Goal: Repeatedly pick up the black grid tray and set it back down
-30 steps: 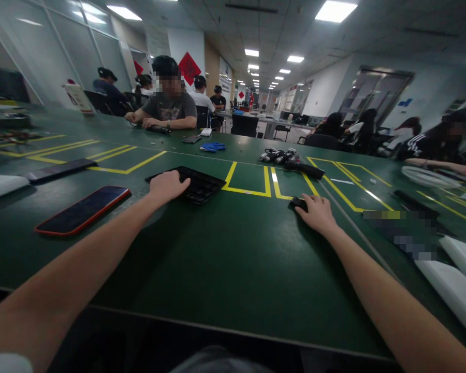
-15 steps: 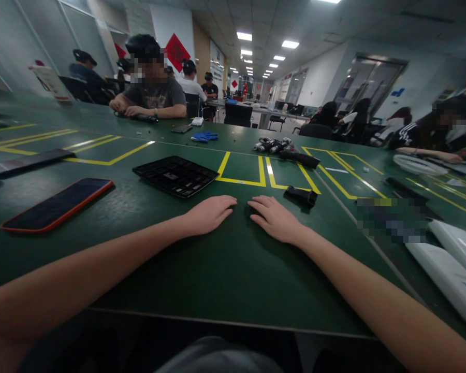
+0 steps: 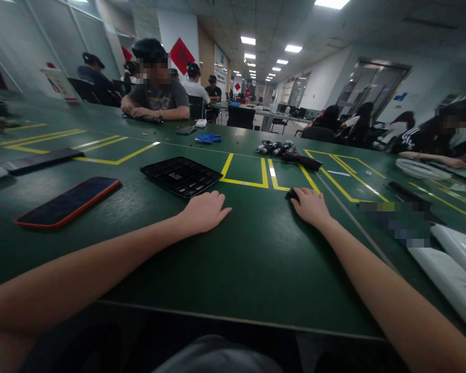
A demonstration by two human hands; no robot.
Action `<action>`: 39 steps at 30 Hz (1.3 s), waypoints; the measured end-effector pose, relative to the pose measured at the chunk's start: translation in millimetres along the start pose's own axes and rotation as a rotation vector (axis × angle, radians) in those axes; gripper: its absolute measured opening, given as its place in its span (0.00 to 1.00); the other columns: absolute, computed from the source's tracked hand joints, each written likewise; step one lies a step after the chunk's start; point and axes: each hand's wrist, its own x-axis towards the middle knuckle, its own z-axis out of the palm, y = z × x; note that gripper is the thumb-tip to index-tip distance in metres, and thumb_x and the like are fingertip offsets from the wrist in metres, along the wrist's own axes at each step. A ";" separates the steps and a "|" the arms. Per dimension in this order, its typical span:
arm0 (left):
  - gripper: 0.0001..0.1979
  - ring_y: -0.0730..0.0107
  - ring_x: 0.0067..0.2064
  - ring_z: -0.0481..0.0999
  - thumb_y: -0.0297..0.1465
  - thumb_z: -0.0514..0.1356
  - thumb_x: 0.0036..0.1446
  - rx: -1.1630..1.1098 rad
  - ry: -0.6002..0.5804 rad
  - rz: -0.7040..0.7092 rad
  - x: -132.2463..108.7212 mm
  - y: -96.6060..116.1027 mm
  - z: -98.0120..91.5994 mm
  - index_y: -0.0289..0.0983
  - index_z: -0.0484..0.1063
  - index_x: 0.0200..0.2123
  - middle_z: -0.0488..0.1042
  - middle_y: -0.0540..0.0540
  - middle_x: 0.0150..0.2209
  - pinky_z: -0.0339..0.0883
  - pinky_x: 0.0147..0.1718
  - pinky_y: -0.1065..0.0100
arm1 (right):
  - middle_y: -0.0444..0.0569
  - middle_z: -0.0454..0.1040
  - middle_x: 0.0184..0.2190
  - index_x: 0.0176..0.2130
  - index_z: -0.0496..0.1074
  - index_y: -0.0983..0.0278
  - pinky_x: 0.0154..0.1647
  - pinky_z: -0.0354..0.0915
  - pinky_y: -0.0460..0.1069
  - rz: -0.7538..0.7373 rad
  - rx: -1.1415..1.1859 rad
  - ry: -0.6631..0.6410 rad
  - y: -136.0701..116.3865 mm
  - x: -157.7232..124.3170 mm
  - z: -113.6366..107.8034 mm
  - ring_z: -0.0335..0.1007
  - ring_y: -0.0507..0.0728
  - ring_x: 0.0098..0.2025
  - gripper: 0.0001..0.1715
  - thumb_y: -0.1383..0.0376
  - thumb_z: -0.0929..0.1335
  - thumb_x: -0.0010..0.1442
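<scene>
My right hand [image 3: 311, 206] is closed over a short black tube-shaped part [image 3: 292, 195], lying near the yellow tape; most of the part is hidden under the fingers. My left hand [image 3: 204, 212] rests on the green table with its fingers curled in and the thumb sticking out. I see nothing held in it. Just beyond its knuckles lies a flat black plastic tray [image 3: 180, 176] with a ribbed, compartmented face. A longer black tapered piece [image 3: 305, 161] is farther back, beside a bundle of black and silver cables or parts [image 3: 275, 147].
At left lie an orange-edged phone [image 3: 70, 202] and a long dark flat object [image 3: 44, 160]. A blue cloth-like item [image 3: 208, 138] is farther back. White rounded cases [image 3: 446, 282] stand at right. Yellow tape [image 3: 244, 183] marks the table. A person [image 3: 159, 88] sits across, and others sit around.
My right hand has moved right and closed over the black tube-shaped part. My left hand's fingers have curled in from lying stretched out. The view has shifted slightly.
</scene>
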 end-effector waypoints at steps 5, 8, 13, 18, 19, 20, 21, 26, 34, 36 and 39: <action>0.12 0.66 0.31 0.70 0.35 0.49 0.61 -0.186 -0.115 0.060 3.9 -9.0 1.9 0.34 0.68 0.33 0.71 0.44 0.31 0.61 0.29 0.68 | 0.58 0.64 0.54 0.56 0.61 0.66 0.53 0.55 0.66 -0.004 -0.003 -0.004 -0.6 0.1 -0.9 0.57 0.68 0.55 0.26 0.59 0.55 0.62; 0.08 0.70 0.26 0.68 0.33 0.54 0.57 -0.645 -0.043 -0.150 10.7 -19.2 -6.6 0.35 0.67 0.30 0.68 0.48 0.26 0.59 0.25 0.71 | 0.57 0.64 0.54 0.56 0.61 0.66 0.52 0.55 0.66 -0.010 -0.006 0.000 0.8 0.5 0.5 0.58 0.68 0.55 0.26 0.59 0.56 0.62; 0.11 0.77 0.20 0.64 0.27 0.47 0.59 -1.626 0.253 -0.765 22.4 -69.7 -30.6 0.35 0.61 0.24 0.62 0.50 0.20 0.58 0.19 0.75 | 0.58 0.65 0.53 0.56 0.61 0.66 0.52 0.56 0.66 -0.014 -0.006 0.003 0.4 0.2 0.8 0.58 0.68 0.54 0.26 0.59 0.56 0.62; 0.12 0.78 0.18 0.60 0.33 0.54 0.54 -1.229 0.294 -0.924 18.0 -120.0 -29.5 0.35 0.61 0.21 0.61 0.51 0.19 0.50 0.16 0.76 | 0.57 0.65 0.54 0.55 0.61 0.66 0.52 0.56 0.66 -0.009 -0.003 0.006 1.0 1.1 1.4 0.58 0.68 0.54 0.25 0.58 0.56 0.62; 0.12 0.75 0.21 0.63 0.36 0.57 0.52 -0.977 0.250 -0.905 17.2 -125.4 -25.9 0.35 0.63 0.22 0.63 0.49 0.20 0.52 0.17 0.75 | 0.57 0.65 0.54 0.55 0.61 0.65 0.52 0.55 0.66 -0.011 -0.002 0.004 1.4 1.4 1.8 0.58 0.68 0.54 0.25 0.58 0.56 0.62; 0.13 0.70 0.24 0.67 0.40 0.60 0.49 -0.719 0.193 -0.872 17.0 -129.4 -22.0 0.35 0.66 0.24 0.67 0.47 0.23 0.55 0.19 0.73 | 0.57 0.64 0.54 0.55 0.61 0.65 0.52 0.55 0.66 -0.011 -0.001 0.002 1.6 1.7 2.3 0.58 0.68 0.54 0.25 0.58 0.56 0.62; 0.16 0.64 0.30 0.71 0.43 0.61 0.46 -0.487 0.124 -0.831 17.5 -132.3 -18.0 0.35 0.69 0.26 0.71 0.43 0.27 0.59 0.23 0.71 | 0.58 0.64 0.54 0.55 0.61 0.65 0.52 0.55 0.66 -0.009 -0.001 -0.001 1.8 1.8 2.6 0.58 0.68 0.54 0.25 0.58 0.56 0.62; 0.29 0.44 0.45 0.72 0.53 0.53 0.48 -0.047 -0.245 -0.726 24.6 -138.9 -6.4 0.30 0.74 0.35 0.74 0.30 0.41 0.64 0.36 0.59 | 0.59 0.64 0.54 0.55 0.62 0.65 0.52 0.55 0.66 0.006 0.020 0.013 0.6 0.3 3.9 0.56 0.68 0.55 0.25 0.59 0.57 0.61; 0.25 0.54 0.42 0.72 0.48 0.52 0.53 -0.135 -0.104 -0.544 18.9 -99.3 0.9 0.32 0.71 0.41 0.73 0.36 0.42 0.62 0.34 0.65 | 0.64 0.67 0.50 0.52 0.65 0.72 0.52 0.56 0.62 0.142 0.222 0.041 -1.4 6.2 9.9 0.57 0.69 0.53 0.26 0.60 0.62 0.58; 0.23 0.61 0.38 0.72 0.45 0.52 0.54 -0.291 -0.004 -0.435 19.8 -72.9 5.7 0.33 0.69 0.43 0.73 0.40 0.37 0.61 0.31 0.67 | 0.60 0.68 0.48 0.50 0.67 0.70 0.54 0.56 0.60 0.048 0.350 0.052 -13.2 4.0 10.5 0.58 0.66 0.53 0.24 0.62 0.64 0.55; 0.20 0.67 0.30 0.68 0.43 0.52 0.55 -0.524 0.070 -0.315 21.1 -31.4 9.5 0.33 0.66 0.43 0.68 0.47 0.28 0.57 0.28 0.68 | 0.55 0.69 0.48 0.51 0.65 0.66 0.55 0.57 0.58 -0.156 0.614 0.093 -43.9 -8.0 9.0 0.60 0.62 0.52 0.25 0.62 0.66 0.54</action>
